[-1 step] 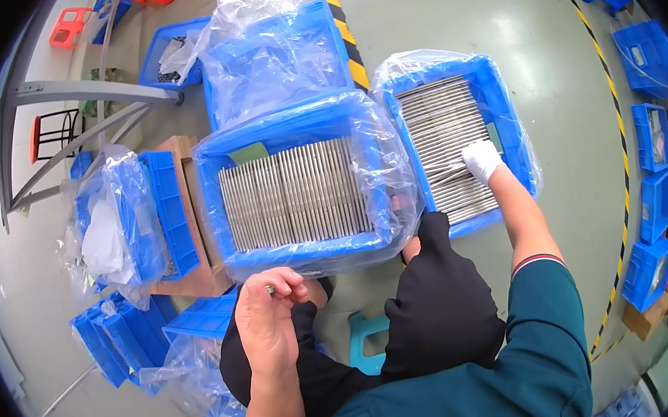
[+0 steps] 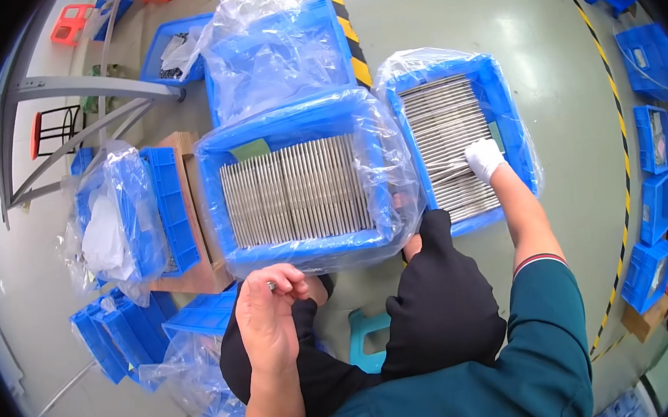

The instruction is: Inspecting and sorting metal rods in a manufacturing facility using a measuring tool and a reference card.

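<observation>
My bare left hand (image 2: pixel 268 317) is raised over my left thigh, fingers curled round a small metal piece (image 2: pixel 272 286). Only its end shows; the rest is hidden in the palm. In a white glove, my right hand (image 2: pixel 485 159) reaches into the right blue bin (image 2: pixel 505 98). Its fingers are bent down on a row of thin metal rods (image 2: pixel 443 115), pinching at the end of a slightly slanted rod (image 2: pixel 450 173). Straight ahead stands another plastic-lined blue bin (image 2: pixel 306 252), with metal rods (image 2: pixel 293 192) packed side by side in it.
Behind the middle bin is a plastic-covered blue bin (image 2: pixel 274 63). More bins (image 2: pixel 171 211) stand at left by a wooden board (image 2: pixel 203 259) and a grey metal frame (image 2: pixel 85 87). A teal stool (image 2: pixel 369 360) shows between my legs. Blue bins (image 2: pixel 647 268) line the right side.
</observation>
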`<action>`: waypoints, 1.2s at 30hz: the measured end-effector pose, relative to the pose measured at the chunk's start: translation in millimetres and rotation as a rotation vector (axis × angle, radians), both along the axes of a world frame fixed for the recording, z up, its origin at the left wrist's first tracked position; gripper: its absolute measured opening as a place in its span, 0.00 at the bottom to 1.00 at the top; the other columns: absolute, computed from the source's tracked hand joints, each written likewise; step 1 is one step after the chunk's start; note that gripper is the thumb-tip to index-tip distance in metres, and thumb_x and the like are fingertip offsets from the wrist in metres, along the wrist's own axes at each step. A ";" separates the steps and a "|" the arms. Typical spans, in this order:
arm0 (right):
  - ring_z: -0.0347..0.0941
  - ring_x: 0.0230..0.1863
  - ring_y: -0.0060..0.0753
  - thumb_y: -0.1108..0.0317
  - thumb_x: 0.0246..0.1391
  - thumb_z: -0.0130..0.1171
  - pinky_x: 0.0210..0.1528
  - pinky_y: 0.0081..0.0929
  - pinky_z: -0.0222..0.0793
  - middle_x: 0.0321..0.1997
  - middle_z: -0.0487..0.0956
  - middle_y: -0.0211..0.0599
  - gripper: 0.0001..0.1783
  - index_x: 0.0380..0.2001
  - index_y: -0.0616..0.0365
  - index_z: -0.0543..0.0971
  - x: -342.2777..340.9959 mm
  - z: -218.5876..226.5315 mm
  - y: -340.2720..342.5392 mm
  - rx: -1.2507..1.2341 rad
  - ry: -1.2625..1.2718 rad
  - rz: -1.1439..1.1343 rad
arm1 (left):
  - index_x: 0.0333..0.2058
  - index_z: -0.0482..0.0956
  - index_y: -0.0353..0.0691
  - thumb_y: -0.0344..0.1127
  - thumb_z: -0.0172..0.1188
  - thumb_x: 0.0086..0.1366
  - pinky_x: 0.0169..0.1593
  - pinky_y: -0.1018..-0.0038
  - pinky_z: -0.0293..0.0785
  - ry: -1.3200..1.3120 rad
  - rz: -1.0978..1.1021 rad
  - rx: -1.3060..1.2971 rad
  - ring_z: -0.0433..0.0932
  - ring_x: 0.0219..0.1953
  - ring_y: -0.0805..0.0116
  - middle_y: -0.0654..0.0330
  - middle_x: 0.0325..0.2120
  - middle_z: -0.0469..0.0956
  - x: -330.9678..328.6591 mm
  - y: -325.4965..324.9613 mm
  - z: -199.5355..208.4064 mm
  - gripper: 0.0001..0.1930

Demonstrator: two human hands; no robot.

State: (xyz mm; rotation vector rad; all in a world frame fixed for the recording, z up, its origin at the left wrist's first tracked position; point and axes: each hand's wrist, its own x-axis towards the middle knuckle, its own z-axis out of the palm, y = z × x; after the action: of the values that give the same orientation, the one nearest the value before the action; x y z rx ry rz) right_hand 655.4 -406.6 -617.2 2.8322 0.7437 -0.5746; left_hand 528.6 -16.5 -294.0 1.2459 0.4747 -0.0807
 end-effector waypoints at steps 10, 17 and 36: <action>0.76 0.38 0.49 0.54 0.47 0.55 0.42 0.41 0.71 0.35 0.79 0.49 0.18 0.36 0.56 0.78 -45.3 67.9 10.9 0.045 0.395 -0.359 | 0.29 0.69 0.36 0.49 0.47 0.67 0.38 0.75 0.68 -0.057 0.044 -0.057 0.71 0.31 0.69 0.55 0.32 0.73 -8.5 22.8 13.7 0.19; 0.70 0.24 0.32 0.47 0.55 0.50 0.28 0.29 0.65 0.22 0.75 0.37 0.23 0.31 0.59 0.77 -73.4 125.4 18.9 0.706 0.328 -0.934 | 0.28 0.69 0.41 0.54 0.47 0.66 0.35 0.75 0.69 -0.120 0.135 -0.151 0.73 0.29 0.71 0.58 0.29 0.75 -5.5 56.5 24.2 0.20; 0.66 0.21 0.16 0.66 0.51 0.53 0.24 0.19 0.62 0.18 0.71 0.28 0.09 0.30 0.60 0.73 -115.6 377.9 324.3 1.252 0.535 -0.519 | 0.33 0.75 0.45 0.58 0.53 0.60 0.39 0.69 0.72 -0.451 0.290 -0.833 0.74 0.33 0.67 0.63 0.28 0.76 1.5 118.3 13.6 0.20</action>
State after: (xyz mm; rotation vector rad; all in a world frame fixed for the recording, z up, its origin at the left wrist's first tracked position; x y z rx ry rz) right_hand 539.7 -82.3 -239.2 4.1545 0.4898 -1.3659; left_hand 530.1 101.8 -280.4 0.3470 0.1803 0.2287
